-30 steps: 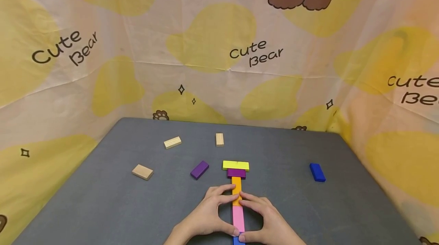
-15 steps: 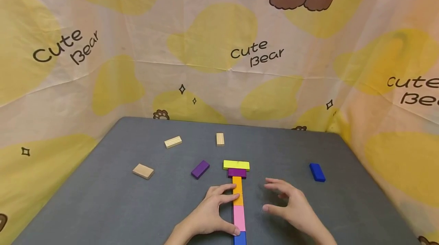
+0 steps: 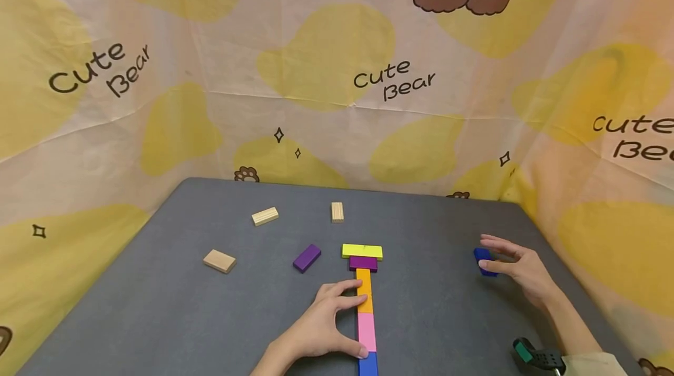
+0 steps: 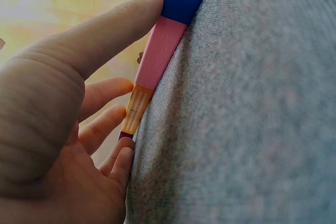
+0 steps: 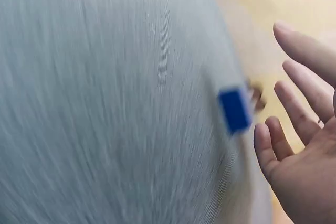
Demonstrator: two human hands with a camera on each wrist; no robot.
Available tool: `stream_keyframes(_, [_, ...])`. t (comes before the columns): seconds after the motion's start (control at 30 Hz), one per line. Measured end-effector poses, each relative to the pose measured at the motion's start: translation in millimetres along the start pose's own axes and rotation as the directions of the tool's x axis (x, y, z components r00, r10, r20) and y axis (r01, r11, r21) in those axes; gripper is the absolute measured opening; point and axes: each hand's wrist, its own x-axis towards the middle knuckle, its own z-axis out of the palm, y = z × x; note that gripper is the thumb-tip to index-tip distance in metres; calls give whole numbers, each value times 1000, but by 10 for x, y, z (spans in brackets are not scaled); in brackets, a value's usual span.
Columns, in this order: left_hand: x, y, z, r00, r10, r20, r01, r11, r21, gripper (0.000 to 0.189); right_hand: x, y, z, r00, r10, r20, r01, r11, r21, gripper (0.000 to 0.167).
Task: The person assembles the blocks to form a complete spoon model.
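A line of wooden blocks runs away from me: blue, pink and orange, end to end. Beyond them a purple block and a yellow-green block lie crosswise. My left hand rests along the line's left side, thumb by the pink-blue joint and fingertips at the orange block. On the right, my right hand hovers at a loose blue block, fingers apart and overlapping it in the head view. The right wrist view shows a gap between those fingers and the loose block.
Left of the line lies another purple block. Plain wood blocks lie farther out: one at left, one at back left, one at back centre. A printed cloth walls the grey table.
My right hand has left the line of blocks and travelled right to the loose blue block. My left hand has stayed against the line.
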Motion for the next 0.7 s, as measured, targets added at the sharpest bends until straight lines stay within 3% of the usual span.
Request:
stream_keyframes(0.2, [-1, -11, 3, 1000, 8, -1, -8, 1000, 5, 81, 104, 292, -174, 997, -14, 76, 13, 1000, 13, 54])
stream_keyframes(0.43, [2, -5, 1, 1000, 7, 4, -7, 1000, 1, 81, 124, 381, -304, 983, -30, 179, 30, 1000, 6, 55])
stream_keyframes(0.7, [2, -12, 2, 1000, -2, 10, 2, 1000, -4, 81, 132, 382, -292, 985, -1, 173, 18, 996, -93, 60])
